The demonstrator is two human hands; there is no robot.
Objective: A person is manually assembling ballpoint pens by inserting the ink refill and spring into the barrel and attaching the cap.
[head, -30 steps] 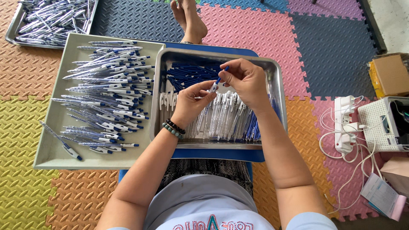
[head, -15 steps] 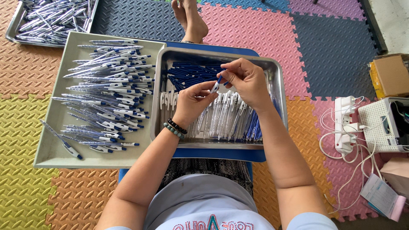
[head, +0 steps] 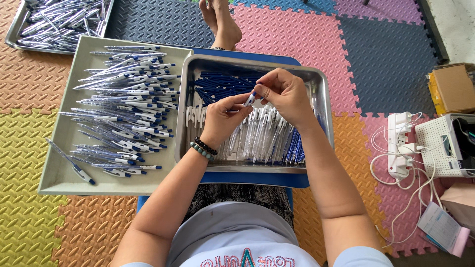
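Steel and foam fill the head view: a metal tray [head: 320,86] sits on a low blue table [head: 247,179] over the person's lap, and both hands meet above its middle. The left hand [head: 223,118] and right hand [head: 284,94] are each pressed together on one pen [head: 250,100], fingertips pinching its two ends, so the small white and blue piece is held level and close where both thumbs can work it. Below the hands lie clear barrels [head: 262,138] in a rough row, with loose dark blue parts [head: 222,84] heaped at the far end, all within a short reach. Just beside the metal tray, touching its left edge, a grey tray [head: 59,170] carries a spread of finished-looking pens [head: 123,109], laid mostly one way. Another tray of pens [head: 54,20] lies farther off on the floor. Underfoot are interlocking foam mats [head: 307,34] in orange, yellow, pink and blue. To the right sit a power strip [head: 398,143] with white cords, a white device [head: 445,146] and a cardboard box [head: 452,86]. Someone's bare feet [head: 222,22] rest beyond the table.
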